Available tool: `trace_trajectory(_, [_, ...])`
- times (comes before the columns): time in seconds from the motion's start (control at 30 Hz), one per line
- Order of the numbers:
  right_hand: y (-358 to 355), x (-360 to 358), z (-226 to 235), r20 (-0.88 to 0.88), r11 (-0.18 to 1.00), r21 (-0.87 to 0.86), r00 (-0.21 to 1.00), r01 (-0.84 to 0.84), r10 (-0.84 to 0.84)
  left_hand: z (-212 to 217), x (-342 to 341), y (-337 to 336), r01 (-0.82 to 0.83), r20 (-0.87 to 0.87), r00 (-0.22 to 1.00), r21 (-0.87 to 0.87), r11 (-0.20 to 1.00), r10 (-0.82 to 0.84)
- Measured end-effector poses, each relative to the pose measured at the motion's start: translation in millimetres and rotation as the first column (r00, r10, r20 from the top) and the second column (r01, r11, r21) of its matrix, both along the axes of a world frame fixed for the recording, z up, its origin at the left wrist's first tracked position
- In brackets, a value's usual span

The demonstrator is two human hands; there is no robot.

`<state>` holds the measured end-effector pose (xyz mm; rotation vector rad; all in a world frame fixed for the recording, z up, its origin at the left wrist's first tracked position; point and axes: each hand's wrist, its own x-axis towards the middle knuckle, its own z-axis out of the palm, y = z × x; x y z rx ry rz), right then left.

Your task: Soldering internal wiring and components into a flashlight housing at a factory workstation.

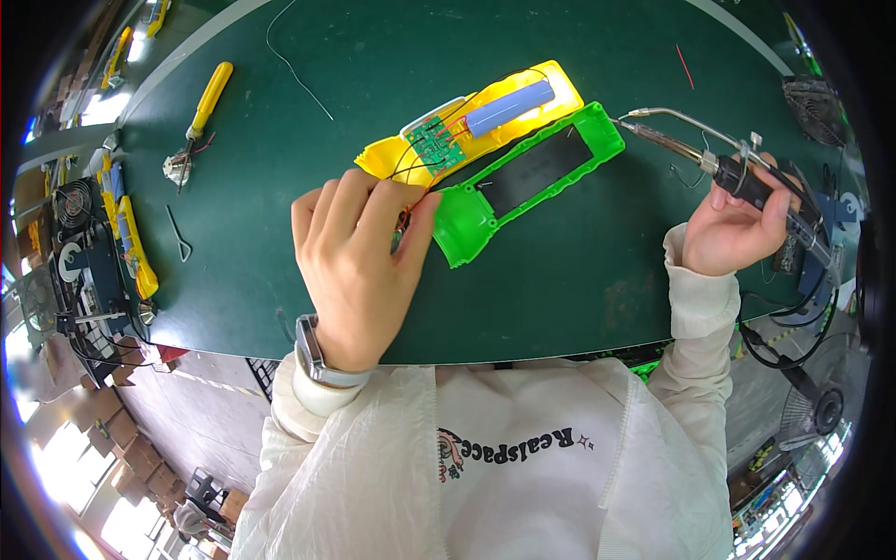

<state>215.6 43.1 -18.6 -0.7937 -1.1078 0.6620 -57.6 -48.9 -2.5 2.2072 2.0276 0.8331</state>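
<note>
My right hand [737, 224] grips a soldering iron [737, 177] with a curved metal wire-feed tube [686, 117] alongside it. The iron's tip points left, close to the far right end of a green plastic half-shell [467, 229] with a black panel inside. Beside that lies a yellow half-shell [563, 84] holding a blue cylindrical battery [509, 107] and a green circuit board [434, 143] with thin red and black wires. My left hand [350, 238] is closed at the shells' near left end, pinching a small wired part [401, 227] mostly hidden by the fingers.
A yellow-handled tool [211, 98] lies at the far left, touching a small metal part with wires [179, 166]. Nearer is a bent metal piece [181, 238]. A thin wire [297, 70] and a red wire [685, 67] lie toward the back. Yellow shells [135, 247] line the left edge.
</note>
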Motion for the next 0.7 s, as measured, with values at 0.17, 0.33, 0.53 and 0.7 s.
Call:
trace_trajectory(0.17, [-8,-5,5,0.044,0.997,0.038,0.997,-0.072,0.071,-4,18,-12,-0.151,-0.017,0.988,0.109,0.982,0.154])
trace_trajectory(0.33, [-15,-12,7,0.029,0.99,-0.018,0.99,-0.14,0.141,0,18,-9,-0.173,-0.053,0.982,0.127,0.977,0.181])
trace_trajectory(0.53, [-12,-7,1,0.08,0.991,0.022,0.988,-0.132,0.13,12,17,-7,-0.145,-0.084,0.986,0.008,0.989,0.145])
trace_trajectory(0.7, [-11,-12,3,0.124,0.986,0.024,0.979,-0.167,0.163,18,20,-9,-0.167,-0.156,0.975,-0.068,0.984,0.155])
